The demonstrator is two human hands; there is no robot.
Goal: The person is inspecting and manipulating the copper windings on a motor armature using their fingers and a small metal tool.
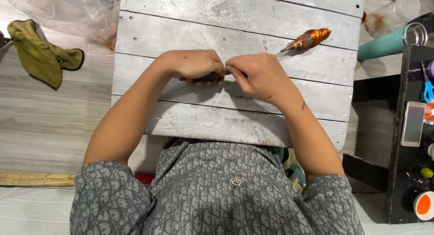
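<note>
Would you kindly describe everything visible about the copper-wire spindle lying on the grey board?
The spindle wound with orange copper wire lies on its side on the grey painted wooden plank board. Its thick coiled body tapers to a thin bare metal tip pointing lower left. Nothing touches it but the board; both hands work apart from it.

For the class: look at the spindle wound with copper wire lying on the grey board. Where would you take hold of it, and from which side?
Grip the copper-wound spindle at its thick wound middle, coming down from above with fingers across its width. It lies flat and slanted on the grey plank board, bare metal tip pointing lower-left, so the fat coil probably gives the surest hold; the thin tip would likely slip. Both hands are busy elsewhere.
</note>
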